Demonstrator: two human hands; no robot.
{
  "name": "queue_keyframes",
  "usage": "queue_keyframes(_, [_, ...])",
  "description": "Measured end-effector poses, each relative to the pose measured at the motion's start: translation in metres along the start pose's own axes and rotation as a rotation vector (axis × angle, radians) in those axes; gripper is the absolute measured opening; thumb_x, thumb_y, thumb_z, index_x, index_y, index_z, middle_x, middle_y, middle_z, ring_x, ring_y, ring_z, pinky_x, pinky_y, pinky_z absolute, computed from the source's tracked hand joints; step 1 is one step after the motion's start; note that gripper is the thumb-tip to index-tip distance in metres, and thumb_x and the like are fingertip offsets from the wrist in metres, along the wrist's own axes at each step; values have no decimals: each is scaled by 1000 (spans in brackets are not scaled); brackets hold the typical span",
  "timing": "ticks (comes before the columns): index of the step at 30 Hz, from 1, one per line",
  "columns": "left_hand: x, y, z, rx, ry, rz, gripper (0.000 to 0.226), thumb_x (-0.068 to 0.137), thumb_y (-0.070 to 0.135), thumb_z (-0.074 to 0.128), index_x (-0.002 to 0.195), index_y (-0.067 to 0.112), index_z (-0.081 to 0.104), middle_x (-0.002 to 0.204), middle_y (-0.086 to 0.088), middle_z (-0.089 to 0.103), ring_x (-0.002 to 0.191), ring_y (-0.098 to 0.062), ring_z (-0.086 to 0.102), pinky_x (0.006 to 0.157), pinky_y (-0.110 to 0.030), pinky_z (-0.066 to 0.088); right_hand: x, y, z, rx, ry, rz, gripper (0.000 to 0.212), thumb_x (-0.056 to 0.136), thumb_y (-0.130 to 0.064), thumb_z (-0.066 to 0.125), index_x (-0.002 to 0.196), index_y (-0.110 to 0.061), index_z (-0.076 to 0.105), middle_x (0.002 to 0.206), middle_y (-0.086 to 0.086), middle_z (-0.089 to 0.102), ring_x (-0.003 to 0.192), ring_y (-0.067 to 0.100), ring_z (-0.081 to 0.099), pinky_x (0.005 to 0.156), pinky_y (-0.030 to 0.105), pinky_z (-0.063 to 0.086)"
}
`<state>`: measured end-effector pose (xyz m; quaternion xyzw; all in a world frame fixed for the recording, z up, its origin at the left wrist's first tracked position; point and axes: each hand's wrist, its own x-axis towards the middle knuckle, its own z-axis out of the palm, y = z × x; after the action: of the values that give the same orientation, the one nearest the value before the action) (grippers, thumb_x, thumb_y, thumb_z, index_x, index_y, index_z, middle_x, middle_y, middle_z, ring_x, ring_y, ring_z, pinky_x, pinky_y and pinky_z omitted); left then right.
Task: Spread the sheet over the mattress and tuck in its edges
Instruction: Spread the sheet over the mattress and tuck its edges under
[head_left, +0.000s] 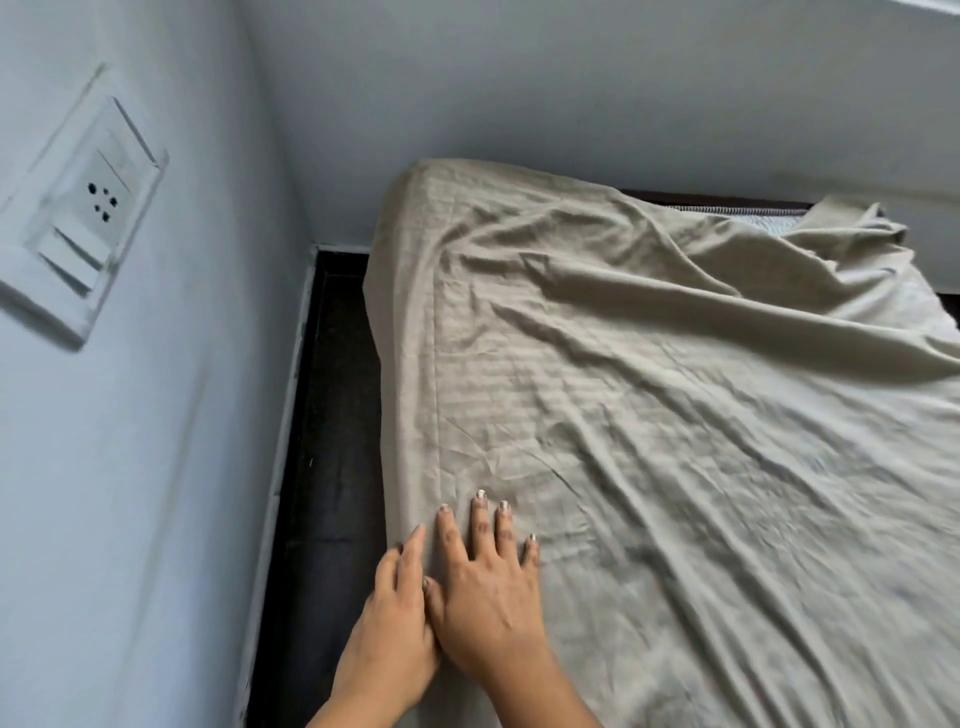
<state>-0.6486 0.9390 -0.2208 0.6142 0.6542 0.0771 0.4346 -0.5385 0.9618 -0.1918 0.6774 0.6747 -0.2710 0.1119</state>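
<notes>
Hands side by side at near-left edge of bed. R hand (480, 587) flat, fingers spread, palm pressing down on sheet (649, 415), gripping nothing. L hand (397, 618) just beside, touching R thumb, fingers over mattress side; grip: cannot tell. Sheet wrinkled, covers most of mattress (763, 221), far-left corner draped, far-right corner bunched w/ mattress exposed. Dark floor (332, 415) betw. bed & wall (156, 467); switch plate (78, 208) on wall.

- You're working in soft, cool, even light, with no glare.
- Shadows sit gently in the sheet (675, 415) folds.
- Your wide lens bends the wall (156, 467) edges.
- The lower right looks slightly smeared.
</notes>
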Motion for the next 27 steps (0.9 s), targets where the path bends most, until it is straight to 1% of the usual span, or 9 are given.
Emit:
queue_keyframes(5, [-35, -12, 13, 39, -85, 33, 82, 94, 35, 45, 142, 41, -21, 147, 5, 21, 118, -11, 51, 94, -28, 45, -29, -2, 32, -9, 103, -4, 57, 98, -47, 20, 150, -36, -1, 157, 10, -21, 141, 33, -26, 112, 55, -8])
queue_keyframes(10, [-56, -22, 26, 66, -55, 71, 75, 98, 32, 39, 138, 39, -25, 146, 2, 26, 116, -13, 51, 96, -32, 44, -51, 2, 60, 16, 232, -43, 55, 98, -45, 23, 150, -37, 7, 158, 9, -12, 143, 34, -19, 113, 47, -11])
queue_keyframes(12, [-70, -25, 34, 68, -48, 71, 70, 99, 34, 34, 142, 40, -21, 145, 4, 26, 114, -13, 52, 95, -33, 45, -65, 5, 72, 22, 260, -39, 55, 97, -45, 28, 150, -36, 17, 159, 10, -1, 145, 35, -8, 115, 47, -5])
queue_keyframes(14, [-89, -28, 45, 70, -41, 68, 66, 100, 35, 32, 145, 39, -16, 144, 4, 27, 112, -14, 53, 93, -34, 46, -86, 6, 85, 27, 310, -19, 53, 94, -44, 36, 146, -35, 32, 156, 12, 18, 144, 37, 11, 114, 52, 11])
queue_keyframes(15, [-102, -29, 52, 68, -36, 70, 65, 100, 35, 31, 146, 38, -15, 143, 3, 27, 111, -15, 53, 93, -34, 46, -99, 8, 92, 14, 331, -5, 53, 93, -45, 35, 145, -36, 32, 156, 12, 20, 143, 37, 13, 113, 54, 14])
queue_keyframes(19, [-150, -35, 78, 72, -51, 52, 68, 99, 36, 33, 145, 40, -18, 146, 3, 22, 112, -16, 52, 96, -37, 45, -142, 22, 122, 20, 196, 35, 55, 96, -53, 19, 147, -48, -1, 157, 2, -19, 143, 32, -19, 114, 51, -8])
queue_keyframes(23, [-221, -50, 109, 82, -171, -10, 63, 97, 33, 30, 147, 40, -8, 151, 7, 16, 120, -18, 48, 105, -45, 35, -207, 20, 157, -1, 144, 75, 55, 97, -50, 19, 144, -51, -8, 155, 5, -27, 141, 35, -22, 111, 57, -9])
queue_keyframes(25, [-246, -56, 120, 70, -202, -15, 61, 98, 30, 29, 148, 38, -4, 154, 7, 15, 126, -17, 44, 105, -42, 32, -234, 18, 173, 5, 132, 96, 55, 96, -51, 19, 143, -52, -9, 155, 3, -27, 140, 36, -24, 110, 60, -8])
queue_keyframes(27, [-266, -59, 126, 71, -213, 4, 65, 98, 30, 32, 148, 39, -8, 152, 5, 20, 121, -16, 49, 99, -38, 38, -256, 20, 186, 0, 134, 126, 55, 96, -52, 19, 142, -53, -11, 152, 1, -33, 139, 38, -25, 109, 61, -8])
